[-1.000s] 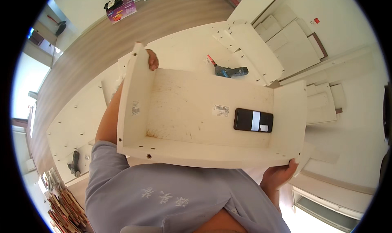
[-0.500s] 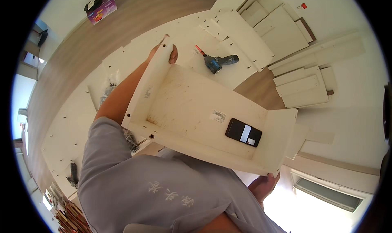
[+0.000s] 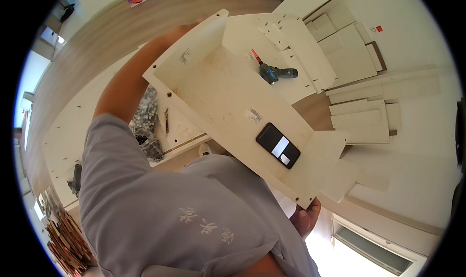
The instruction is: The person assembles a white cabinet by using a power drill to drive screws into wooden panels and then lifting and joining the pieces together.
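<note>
I hold up a white furniture box (image 3: 213,92), three-sided with two end panels, tilted so its far left end is higher. My left hand (image 3: 189,27) grips its left end panel, with the fingers mostly hidden behind the panel. Closed on the lower right corner is my right hand (image 3: 307,219), thumb and fingers at the edge. Inside the box lies a black phone (image 3: 284,156) with a lit screen, beside a printed label (image 3: 254,115). Brown dirt marks the inner panel.
Beyond the box, a cordless drill (image 3: 276,74) lies on white panels. Clear bags of small hardware (image 3: 145,109) sit left, under my forearm. White boards (image 3: 359,122) lean at the right wall. A second dark tool (image 3: 75,180) and wood strips (image 3: 68,238) are lower left.
The box's left end has risen and it has tilted more steeply, its right end lowering. My left hand went up with it, and the bags came into fuller view.
</note>
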`<state>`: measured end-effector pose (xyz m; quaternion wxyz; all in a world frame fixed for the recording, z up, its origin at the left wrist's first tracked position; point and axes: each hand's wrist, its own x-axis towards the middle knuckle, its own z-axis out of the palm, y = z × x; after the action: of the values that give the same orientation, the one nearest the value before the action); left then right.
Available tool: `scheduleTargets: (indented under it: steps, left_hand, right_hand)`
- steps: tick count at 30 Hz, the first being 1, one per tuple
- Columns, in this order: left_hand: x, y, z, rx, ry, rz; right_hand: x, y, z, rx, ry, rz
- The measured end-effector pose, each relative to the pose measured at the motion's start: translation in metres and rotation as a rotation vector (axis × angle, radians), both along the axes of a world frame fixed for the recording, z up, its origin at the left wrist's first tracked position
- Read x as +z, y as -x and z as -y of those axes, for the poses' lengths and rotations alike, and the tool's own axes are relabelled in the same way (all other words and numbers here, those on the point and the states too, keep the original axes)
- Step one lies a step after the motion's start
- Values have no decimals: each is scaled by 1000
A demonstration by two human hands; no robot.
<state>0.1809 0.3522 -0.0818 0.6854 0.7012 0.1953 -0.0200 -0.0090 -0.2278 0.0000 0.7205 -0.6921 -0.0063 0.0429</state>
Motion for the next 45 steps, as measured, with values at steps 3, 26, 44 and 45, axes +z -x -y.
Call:
scheduleTargets:
  steps: [3,26,44,45]
  left_hand:
    - [9,98,-20,176,360,167]
    - [-46,91,-116,470,450,373]
    - [28,64,-22,626,246,294]
    - [25,67,-18,583,262,300]
  right_hand:
    - [-1,-2,-3,134,-11,-13]
    - [-83,-152,-20,310,68,442]
    - [-120,-195,-86,578,-162,65]
    - [-127,-194,-87,590,-170,42]
